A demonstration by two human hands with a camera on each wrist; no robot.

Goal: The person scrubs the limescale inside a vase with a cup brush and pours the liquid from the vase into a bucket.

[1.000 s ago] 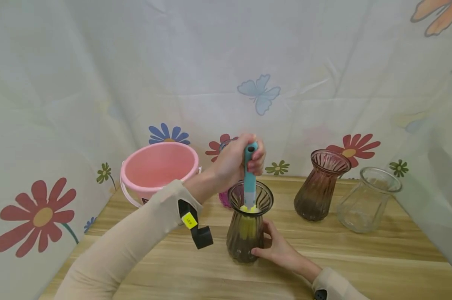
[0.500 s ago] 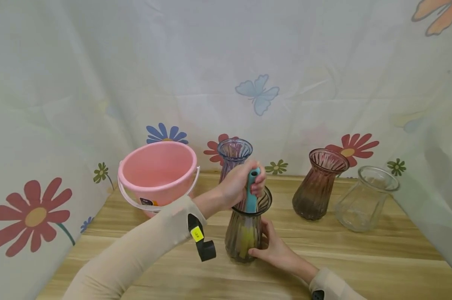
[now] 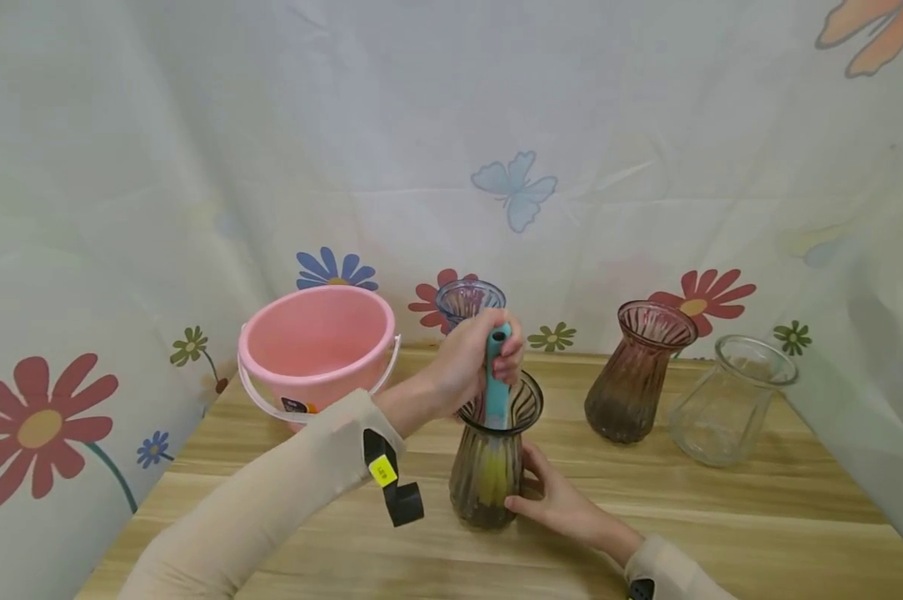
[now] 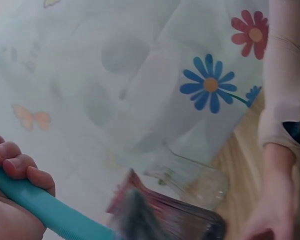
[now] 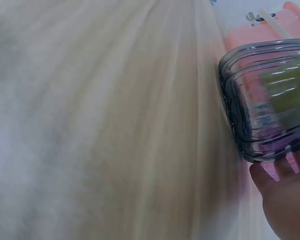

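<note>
A ribbed smoky-grey glass vase (image 3: 486,492) stands upright on the table, in the middle of the head view. My left hand (image 3: 466,362) grips the turquoise handle of a bottle brush (image 3: 498,392), fingers wrapped round it. Through the glass the brush's yellow head shows, down inside the vase. Low on the vase's right side, my right hand (image 3: 564,508) holds it with thumb and fingers. The left wrist view has the turquoise handle (image 4: 55,212) in my left fist. In the right wrist view, my right fingers touch the vase (image 5: 250,115), which is cut off at the frame edge.
A pink bucket (image 3: 309,385) with a white handle stands at the back left. Behind my left hand is a blue-purple vase (image 3: 462,300), partly hidden. A reddish-brown vase (image 3: 631,383) and a clear glass vase (image 3: 721,417) stand at the right. Flowered cloth walls surround the table.
My left hand has pushed the brush down from the vase's mouth, then raised it slightly. The yellow head has sunk deeper into the vase. My right hand has stayed on the vase.
</note>
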